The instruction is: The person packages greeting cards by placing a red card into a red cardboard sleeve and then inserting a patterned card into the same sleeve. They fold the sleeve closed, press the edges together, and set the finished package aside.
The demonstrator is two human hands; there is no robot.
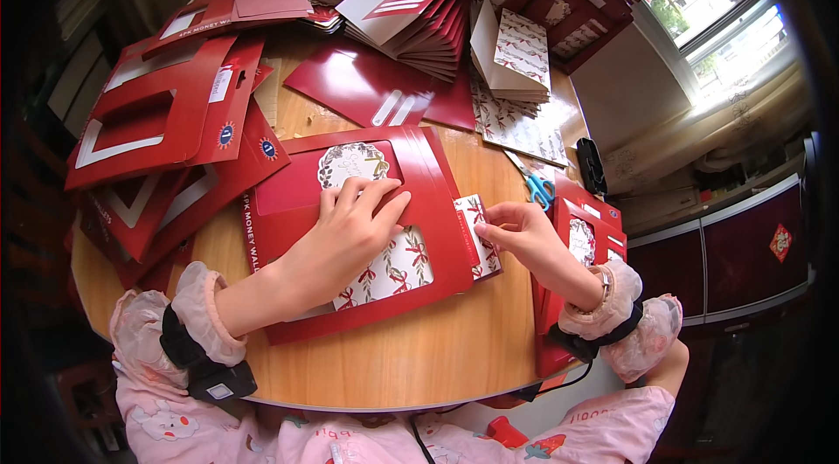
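Note:
A red cardboard money wallet pack (452,248) with cut-out windows lies on the round wooden table in front of me. Spread over its middle, my left hand (360,215) rests on the cardboard between the two windows. A round wreath-patterned tag (352,162) shows in the upper window, partly behind my fingers. White card with a leaf-and-bow print (396,267) fills the lower one. At the pack's right side, my right hand (524,231) pinches a printed money wallet (486,248) that sticks out from the opening; its other end is hidden inside.
Empty red sleeves (157,116) are heaped at the left. Folded red wallets (419,25) and patterned wallets (521,58) stand at the back. Blue-handled scissors (539,189) and a black stapler-like object (591,166) lie at the right, near more filled packs (583,228).

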